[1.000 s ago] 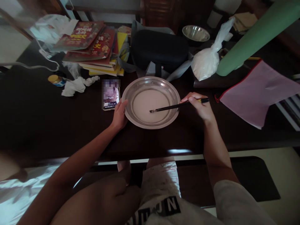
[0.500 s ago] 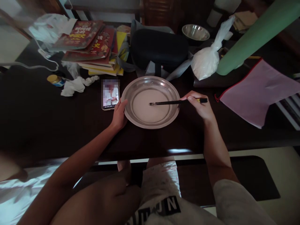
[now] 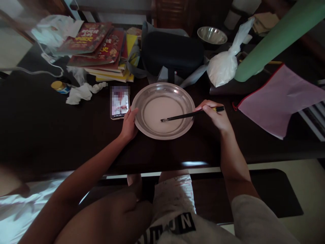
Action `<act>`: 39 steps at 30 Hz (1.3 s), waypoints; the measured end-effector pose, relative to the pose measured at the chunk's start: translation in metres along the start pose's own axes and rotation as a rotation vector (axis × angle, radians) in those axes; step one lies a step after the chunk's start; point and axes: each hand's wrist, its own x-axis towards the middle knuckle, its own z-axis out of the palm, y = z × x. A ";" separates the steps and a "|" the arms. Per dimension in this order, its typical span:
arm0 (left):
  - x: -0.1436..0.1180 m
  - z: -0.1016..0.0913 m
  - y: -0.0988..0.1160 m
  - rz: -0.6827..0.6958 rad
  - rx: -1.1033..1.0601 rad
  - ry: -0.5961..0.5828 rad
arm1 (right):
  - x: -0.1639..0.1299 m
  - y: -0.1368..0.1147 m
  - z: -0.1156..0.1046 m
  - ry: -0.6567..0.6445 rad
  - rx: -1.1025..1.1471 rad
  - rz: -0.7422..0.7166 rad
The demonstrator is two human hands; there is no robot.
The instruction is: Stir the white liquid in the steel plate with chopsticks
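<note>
A round, shallow metal basin (image 3: 138, 124) stands near the table's front edge, holding a whitish liquid (image 3: 157, 108). My left hand (image 3: 130, 123) grips its left rim, thumb over the edge and fingers hidden beneath. In my right hand (image 3: 214, 113), at the basin's right side, is a pair of black chopsticks (image 3: 185, 115) with gold marks near the upper end. Their wet tips meet the liquid around the middle of the basin. A phone (image 3: 120, 101) with a lit screen lies just left of the basin, close to my left fingers.
Behind the basin sits a black case (image 3: 174, 51), with stacked books (image 3: 88, 44) to its left. A tied bag of white powder (image 3: 222, 69), a green roll (image 3: 276, 42) and a pink pouch (image 3: 269, 101) are on the right. Crumpled tissue (image 3: 80, 94) and a small jar (image 3: 60, 87) lie left.
The chopstick tips have moved slightly toward me in the liquid, so the chopsticks now slant more. My left hand and the basin have stayed in place.
</note>
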 end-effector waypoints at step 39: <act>-0.004 0.002 0.005 0.022 0.024 -0.013 | 0.000 -0.001 0.001 -0.019 -0.010 0.015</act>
